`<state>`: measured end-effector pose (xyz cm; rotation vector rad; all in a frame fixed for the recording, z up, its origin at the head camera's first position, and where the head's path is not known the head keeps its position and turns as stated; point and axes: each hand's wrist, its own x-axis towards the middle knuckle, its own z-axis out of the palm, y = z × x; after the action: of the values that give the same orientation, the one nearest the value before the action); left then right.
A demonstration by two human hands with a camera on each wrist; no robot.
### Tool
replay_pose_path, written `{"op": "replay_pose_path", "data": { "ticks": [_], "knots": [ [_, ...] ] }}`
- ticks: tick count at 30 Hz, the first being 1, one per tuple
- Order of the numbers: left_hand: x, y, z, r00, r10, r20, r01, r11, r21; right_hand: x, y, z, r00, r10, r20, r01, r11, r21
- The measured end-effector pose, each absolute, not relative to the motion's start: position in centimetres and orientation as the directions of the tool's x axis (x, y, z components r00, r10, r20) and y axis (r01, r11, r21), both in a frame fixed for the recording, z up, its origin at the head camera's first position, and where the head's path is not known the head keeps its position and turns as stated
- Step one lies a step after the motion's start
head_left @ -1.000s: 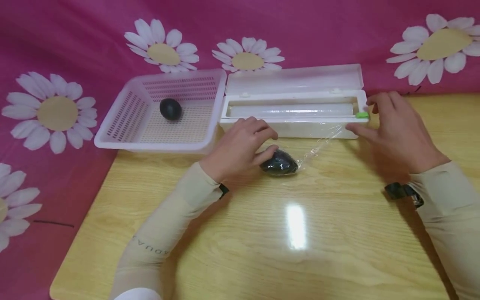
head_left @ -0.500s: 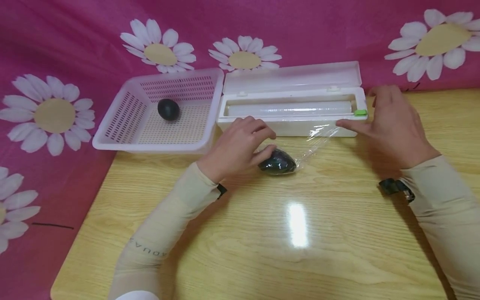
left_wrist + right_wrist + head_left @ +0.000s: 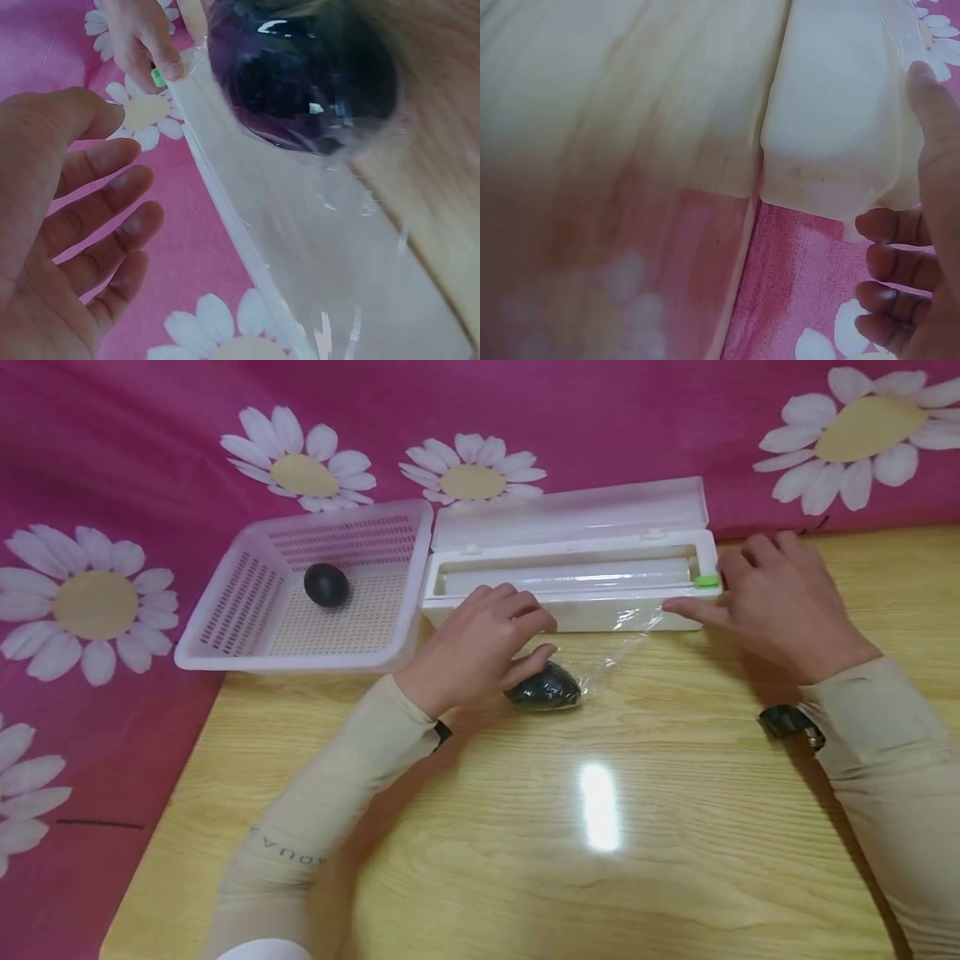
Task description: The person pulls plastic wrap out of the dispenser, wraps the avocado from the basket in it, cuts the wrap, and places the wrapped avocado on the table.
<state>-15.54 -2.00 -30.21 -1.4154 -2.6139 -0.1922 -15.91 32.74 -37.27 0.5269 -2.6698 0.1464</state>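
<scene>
A dark purple-black, egg-shaped item [image 3: 546,687] wrapped in clear cling film lies on the table in front of a white cling film box [image 3: 562,615]. A strip of film [image 3: 617,647] stretches from it to the box's front edge. My left hand [image 3: 483,647] hovers beside the wrapped item; in the left wrist view its fingers [image 3: 112,187] bend loosely and hold nothing. My right hand [image 3: 780,602] grips the box's right end, thumb on the front edge near a green cutter slider [image 3: 707,582] and fingers curled at the end face. The right wrist view shows that thumb on the film.
Left of the box stands a white plastic basket [image 3: 292,662] holding another black egg-shaped item [image 3: 326,585]. The box's lid [image 3: 573,514] is tipped back, exposing a film roll [image 3: 570,578]. A pink cloth [image 3: 600,418] with daisies hangs behind the wooden table [image 3: 510,843].
My right hand's fingers have come in against the box's end, and its thumb has slid slightly left along the front edge. My left hand stays by the wrapped item. The head view has shifted slightly.
</scene>
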Motion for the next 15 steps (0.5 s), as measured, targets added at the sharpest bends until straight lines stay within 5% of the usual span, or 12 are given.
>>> {"op": "replay_pose_path", "data": {
  "ticks": [8,15],
  "knots": [
    [-16.3,1.1,-28.7,-0.479,0.864,0.155,0.872,0.489,-0.033,-16.0,32.5,-36.6,-0.977,-0.198,0.076,-0.209,0.96,-0.187],
    [-17.8,4.4,-28.0,-0.453,0.888,0.078,0.887,0.457,-0.062,-15.8,32.3,-37.1,-0.957,-0.244,0.158,-0.269,0.949,-0.164]
  ]
}}
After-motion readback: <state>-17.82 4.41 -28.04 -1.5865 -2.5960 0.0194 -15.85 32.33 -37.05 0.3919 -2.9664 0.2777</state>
